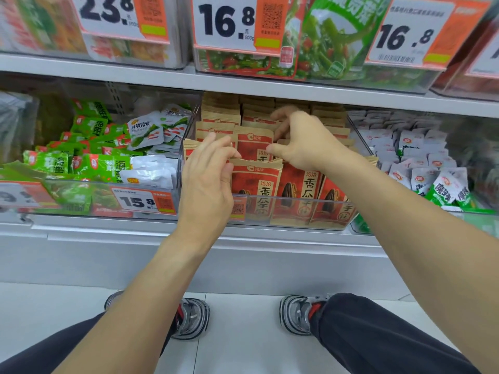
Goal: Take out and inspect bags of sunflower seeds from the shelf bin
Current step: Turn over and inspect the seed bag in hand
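In the clear bin (270,211), L hand (208,182) pinches front seed bag (255,184); R hand (305,143) grips rear bags (256,118) (partly hidden).

Left of the 15.8 price tag (143,201): green seaweed snack packets (89,147) heaped in a clear bin, white packets (151,172) lying just above the tag. Above it, on the upper shelf: a 23.8 price tag (108,14) and two 16.8 price tags (226,22) fronting green vegetable snack bags (332,41). Far right: white sachets (415,155). Below: grey sneakers (191,318) on pale floor tiles (243,333).
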The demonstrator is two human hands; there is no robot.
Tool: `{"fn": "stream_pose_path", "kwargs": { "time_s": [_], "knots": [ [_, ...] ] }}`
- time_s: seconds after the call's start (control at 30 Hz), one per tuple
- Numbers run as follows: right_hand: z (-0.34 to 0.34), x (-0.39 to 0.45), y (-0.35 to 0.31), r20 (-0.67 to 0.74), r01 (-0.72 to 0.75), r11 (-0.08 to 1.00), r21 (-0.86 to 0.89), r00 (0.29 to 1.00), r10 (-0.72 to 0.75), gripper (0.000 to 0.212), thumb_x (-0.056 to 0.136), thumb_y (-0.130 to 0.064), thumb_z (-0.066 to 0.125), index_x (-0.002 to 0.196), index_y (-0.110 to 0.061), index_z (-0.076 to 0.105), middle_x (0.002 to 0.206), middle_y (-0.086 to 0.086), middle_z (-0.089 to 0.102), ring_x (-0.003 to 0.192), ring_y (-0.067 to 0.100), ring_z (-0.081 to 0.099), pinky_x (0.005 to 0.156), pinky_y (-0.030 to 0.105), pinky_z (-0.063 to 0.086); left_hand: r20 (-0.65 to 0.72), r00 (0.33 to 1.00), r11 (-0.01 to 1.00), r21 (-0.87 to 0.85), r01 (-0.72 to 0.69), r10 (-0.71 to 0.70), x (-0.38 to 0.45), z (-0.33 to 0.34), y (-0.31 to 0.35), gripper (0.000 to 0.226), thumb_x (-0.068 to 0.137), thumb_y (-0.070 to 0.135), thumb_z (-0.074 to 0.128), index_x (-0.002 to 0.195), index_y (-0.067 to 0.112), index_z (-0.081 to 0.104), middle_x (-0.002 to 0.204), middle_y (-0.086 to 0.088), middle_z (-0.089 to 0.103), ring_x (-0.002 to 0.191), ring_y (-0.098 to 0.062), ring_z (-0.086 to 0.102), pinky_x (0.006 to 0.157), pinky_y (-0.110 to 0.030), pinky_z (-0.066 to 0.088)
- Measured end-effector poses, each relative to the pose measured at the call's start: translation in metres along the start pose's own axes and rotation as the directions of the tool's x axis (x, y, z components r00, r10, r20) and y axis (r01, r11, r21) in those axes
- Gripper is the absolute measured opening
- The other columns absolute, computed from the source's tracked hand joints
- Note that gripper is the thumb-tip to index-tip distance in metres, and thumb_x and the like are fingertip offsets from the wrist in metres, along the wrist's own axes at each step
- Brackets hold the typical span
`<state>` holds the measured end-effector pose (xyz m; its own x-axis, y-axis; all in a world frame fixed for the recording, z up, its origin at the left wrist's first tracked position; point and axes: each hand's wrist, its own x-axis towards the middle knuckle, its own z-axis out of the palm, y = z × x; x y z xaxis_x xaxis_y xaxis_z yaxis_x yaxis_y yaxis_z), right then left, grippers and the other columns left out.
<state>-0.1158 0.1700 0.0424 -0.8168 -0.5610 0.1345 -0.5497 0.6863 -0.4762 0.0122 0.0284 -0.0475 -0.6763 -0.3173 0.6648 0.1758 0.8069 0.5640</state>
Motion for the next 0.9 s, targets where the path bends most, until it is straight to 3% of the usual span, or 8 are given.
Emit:
{"fn": "stream_pose_path", "kwargs": {
  "time_s": [0.1,0.27,0.37,0.5,0.63,0.73,0.83,0.9],
  "knots": [
    [0.000,0.002,-0.003,0.010,-0.018,0.998,-0.057,1.000,0.018,0.049,0.091,-0.032,0.075,0.135,-0.015,0.060,0.109,-0.001,0.069,0.106,0.020,0.064,0.088,0.026,0.045,0.006,1.000,1.000,-0.004,0.012,-0.012,0.000,0.000,0.001,0.024,0.100,0.011,0.044,0.113,0.011,0.065,0.138,-0.004,0.060,0.144,-0.024,0.041,0.117,-0.041,0.032],
    [0.004,-0.004,-0.007,-0.118,-0.015,0.999,-0.033,0.993,0.011,0.007,0.092,-0.030,0.074,0.094,-0.026,0.068,0.106,-0.001,0.068,0.109,0.023,0.061,0.095,0.042,0.052,0.038,0.999,1.000,0.007,0.014,-0.015,0.000,-0.004,0.004,0.024,0.102,0.014,0.045,0.117,0.012,0.063,0.141,-0.004,0.058,0.146,-0.023,0.037,0.119,-0.040,0.029],
    [0.002,-0.015,-0.009,-0.187,0.017,0.999,0.046,0.982,-0.008,0.007,0.099,-0.027,0.065,0.101,-0.021,0.064,0.092,-0.008,0.062,0.083,0.007,0.059,0.081,0.031,0.045,0.086,0.996,1.000,0.008,0.022,-0.022,0.000,-0.005,0.004,0.027,0.103,0.018,0.045,0.124,0.013,0.061,0.147,-0.002,0.053,0.150,-0.020,0.029,0.121,-0.037,0.023],
    [0.004,-0.032,-0.012,-0.355,0.136,0.974,0.183,0.933,-0.063,0.005,0.102,-0.025,0.059,0.098,-0.022,0.057,0.082,-0.017,0.060,0.072,-0.003,0.056,0.068,0.014,0.038,0.171,0.982,0.995,-0.050,0.084,-0.074,0.002,-0.008,0.006,0.037,0.102,0.018,0.049,0.139,0.016,0.050,0.156,-0.001,0.042,0.155,-0.017,0.017,0.123,-0.053,0.021],
    [0.010,-0.054,-0.017,-0.546,0.356,0.879,0.318,0.827,-0.137,0.004,0.101,-0.014,0.061,0.098,-0.015,0.058,0.078,-0.014,0.064,0.069,0.000,0.062,0.062,0.012,0.043,0.197,0.966,0.974,-0.115,0.194,-0.169,0.008,-0.014,0.019,0.058,0.100,0.003,0.050,0.153,0.014,0.033,0.163,-0.004,0.031,0.155,-0.015,0.014,0.125,-0.048,0.019],
    [-0.001,-0.066,-0.028,-0.716,0.534,0.778,0.332,0.679,-0.161,0.006,0.100,-0.008,0.061,0.101,-0.013,0.058,0.082,-0.012,0.063,0.072,0.001,0.061,0.066,0.020,0.048,0.112,0.973,0.954,-0.205,0.220,-0.200,0.008,-0.021,0.028,0.065,0.092,-0.009,0.044,0.152,0.013,0.035,0.157,-0.004,0.040,0.149,-0.017,0.032,0.121,-0.041,0.029],
    [-0.020,-0.079,-0.046,-0.814,0.677,0.658,0.331,0.557,-0.164,0.015,0.100,-0.003,0.060,0.106,-0.015,0.053,0.091,-0.014,0.060,0.083,-0.001,0.061,0.074,0.023,0.050,0.006,0.969,0.930,-0.280,0.239,-0.247,0.011,-0.033,0.043,0.042,0.096,0.007,0.044,0.135,0.020,0.056,0.133,0.004,0.062,0.127,-0.011,0.055,0.108,-0.039,0.045],
    [-0.030,-0.088,-0.059,-0.823,0.718,0.600,0.353,0.544,-0.167,0.020,0.099,-0.003,0.061,0.110,-0.017,0.052,0.090,-0.008,0.064,0.082,0.007,0.066,0.069,0.030,0.053,-0.010,0.948,0.857,-0.430,0.285,-0.320,0.016,-0.043,0.058,0.027,0.105,0.016,0.042,0.109,0.020,0.068,0.103,0.010,0.073,0.100,-0.008,0.067,0.089,-0.037,0.054]
  ]
}}
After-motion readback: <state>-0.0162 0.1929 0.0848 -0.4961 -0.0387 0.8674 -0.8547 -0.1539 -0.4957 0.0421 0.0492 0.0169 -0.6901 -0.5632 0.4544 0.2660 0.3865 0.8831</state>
